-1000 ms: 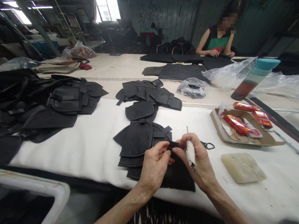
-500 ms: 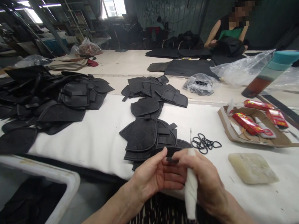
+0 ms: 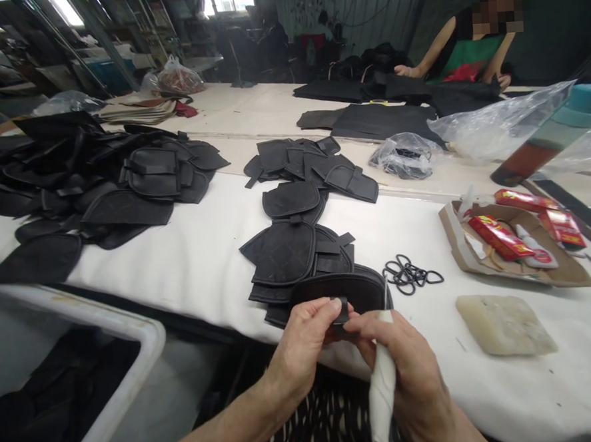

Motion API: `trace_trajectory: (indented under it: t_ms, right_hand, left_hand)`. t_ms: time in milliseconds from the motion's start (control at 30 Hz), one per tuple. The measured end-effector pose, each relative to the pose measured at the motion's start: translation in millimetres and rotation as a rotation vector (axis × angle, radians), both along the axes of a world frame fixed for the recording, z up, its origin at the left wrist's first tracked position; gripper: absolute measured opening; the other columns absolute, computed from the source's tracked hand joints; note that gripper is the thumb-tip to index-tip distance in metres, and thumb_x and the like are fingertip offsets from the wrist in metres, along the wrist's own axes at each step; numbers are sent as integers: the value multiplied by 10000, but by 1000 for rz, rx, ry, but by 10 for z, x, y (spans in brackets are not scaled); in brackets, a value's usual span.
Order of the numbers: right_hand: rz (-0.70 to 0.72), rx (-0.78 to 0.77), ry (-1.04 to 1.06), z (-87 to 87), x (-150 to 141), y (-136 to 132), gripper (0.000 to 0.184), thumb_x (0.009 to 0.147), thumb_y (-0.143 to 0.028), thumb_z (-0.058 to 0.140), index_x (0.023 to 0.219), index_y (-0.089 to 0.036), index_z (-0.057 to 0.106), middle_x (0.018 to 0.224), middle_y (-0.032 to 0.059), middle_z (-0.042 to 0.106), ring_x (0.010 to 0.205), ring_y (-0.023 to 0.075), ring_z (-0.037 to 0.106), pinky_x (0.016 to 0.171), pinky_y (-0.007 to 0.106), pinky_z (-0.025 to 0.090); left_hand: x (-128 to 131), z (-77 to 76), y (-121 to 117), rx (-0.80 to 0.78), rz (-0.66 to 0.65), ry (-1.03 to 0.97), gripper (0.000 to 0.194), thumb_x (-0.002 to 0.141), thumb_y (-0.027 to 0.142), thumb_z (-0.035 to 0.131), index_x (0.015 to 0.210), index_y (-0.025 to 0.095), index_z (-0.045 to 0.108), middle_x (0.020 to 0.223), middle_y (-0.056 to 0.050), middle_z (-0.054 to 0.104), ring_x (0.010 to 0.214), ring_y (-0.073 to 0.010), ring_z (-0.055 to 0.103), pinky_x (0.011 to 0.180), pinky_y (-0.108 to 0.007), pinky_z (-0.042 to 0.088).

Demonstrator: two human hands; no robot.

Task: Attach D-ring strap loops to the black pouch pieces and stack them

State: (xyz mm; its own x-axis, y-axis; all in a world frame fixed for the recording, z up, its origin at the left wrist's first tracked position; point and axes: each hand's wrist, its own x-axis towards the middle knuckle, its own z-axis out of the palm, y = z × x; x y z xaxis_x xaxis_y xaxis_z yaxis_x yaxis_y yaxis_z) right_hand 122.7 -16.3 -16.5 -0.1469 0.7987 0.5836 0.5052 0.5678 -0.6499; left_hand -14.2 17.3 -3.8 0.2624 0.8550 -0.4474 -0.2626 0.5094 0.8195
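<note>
My left hand (image 3: 300,341) pinches a short black strap (image 3: 344,306) between thumb and fingers, in front of a curved black leather piece (image 3: 339,286) with a piped edge. My right hand (image 3: 414,360) is closed around the white wrapped handle of an awl (image 3: 383,389). Its thin metal point stands upward, past the edge of the leather piece. The right fingertips also meet the strap from the right side; part of it is hidden between the hands. Black rings (image 3: 409,274) lie in a small heap just beyond my right hand.
Piles of black leather pieces (image 3: 124,208) cover the left and middle. At the right are a cardboard tray (image 3: 454,238) with red boxes and glue bottles, a yellowish block (image 3: 505,325) and a tilted bottle (image 3: 546,142). A white bin (image 3: 152,336) stands lower left. A co-worker (image 3: 470,57) handles black material across the table.
My left fingers, half spread before, have closed on the strap and both hands have come together. The black strap now shows upright between them. The view has shifted slightly.
</note>
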Motion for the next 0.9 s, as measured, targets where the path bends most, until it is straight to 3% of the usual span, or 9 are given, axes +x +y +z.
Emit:
trace_trajectory:
  t_ms: [267,400,633,900]
  right_hand:
    - [-223,-367,120,23,-86,24,120,824,-180,568,866,-232,469,672,-30,595,523,117,579,455,192,458]
    - [-240,-442,157,58,-116,34,114,817,-215,572,840,-228,462,648,-35,585,488,109,560,445,192,453]
    - [-248,-573,168,58,-77,-1,103,830,-273,543,827,-233,448,647,-37,599,489,108,548,441,193,441]
    - [-234,-574,146,102,-106,30,96,838,-291,514,818,-230,442,632,-34,602,483,108,539,446,197,433]
  left_hand:
    - [42,-82,-100,92,26,27,355,806,468,571,703,135,637,660,-22,599,670,-151,561,668,-263,450]
    - [17,-138,-170,87,77,122,400,786,531,563,688,150,632,650,-18,600,665,-158,556,642,-261,437]
    - [32,-30,-207,177,-28,175,300,788,434,591,697,152,635,641,1,591,644,-140,528,606,-230,402]
    - [52,-50,-222,146,-20,212,325,839,426,537,711,135,601,640,19,510,595,-96,402,537,-213,325]
